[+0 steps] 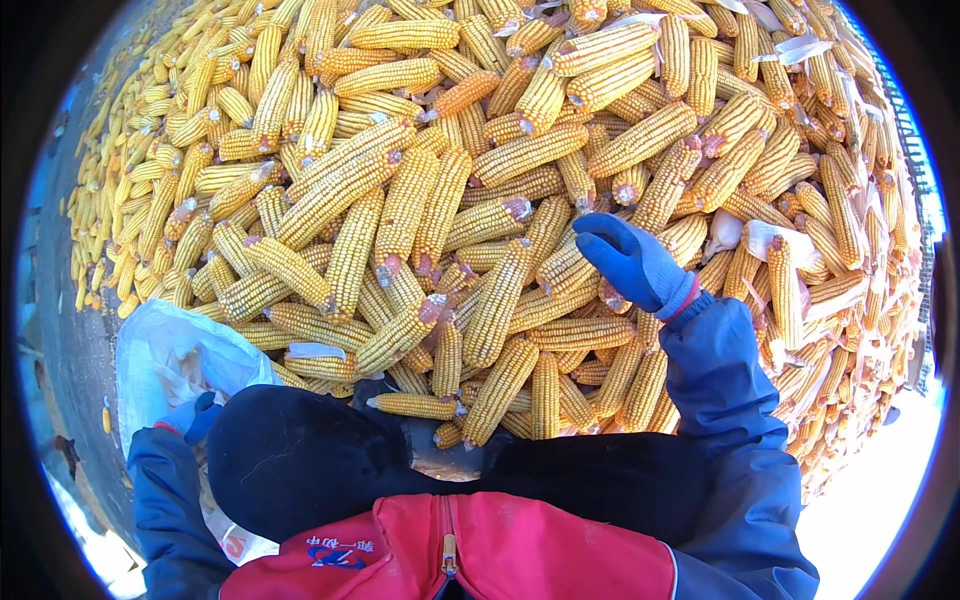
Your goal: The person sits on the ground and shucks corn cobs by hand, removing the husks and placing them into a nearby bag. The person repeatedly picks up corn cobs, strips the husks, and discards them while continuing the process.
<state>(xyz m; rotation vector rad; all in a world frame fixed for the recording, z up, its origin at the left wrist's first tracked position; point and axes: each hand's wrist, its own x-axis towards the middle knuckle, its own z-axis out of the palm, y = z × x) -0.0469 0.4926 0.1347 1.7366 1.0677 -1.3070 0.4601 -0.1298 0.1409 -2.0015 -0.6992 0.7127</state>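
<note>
My right hand (628,259), in a blue work glove with a red cuff edge, hovers over or rests on the heap of husked corn cobs (498,300); its thumb and fingers are apart, with nothing seen between them. Just beyond the fingertips lies the tip of a yellow cob (576,180). My left hand (193,417), in a like blue glove, is at the lower left by the mouth of a whitish woven plastic sack (195,337). Dry husks (184,375) show inside the sack. Part of the left hand's fingers is hidden beside my dark-clad knee, so its grip is unclear.
Cobs fill the space in front of my knees and rise to the right. Pale husk pieces (780,244) lie among them. A grey floor surface (75,360) runs along the left, and wire mesh (911,150) stands at the far right edge.
</note>
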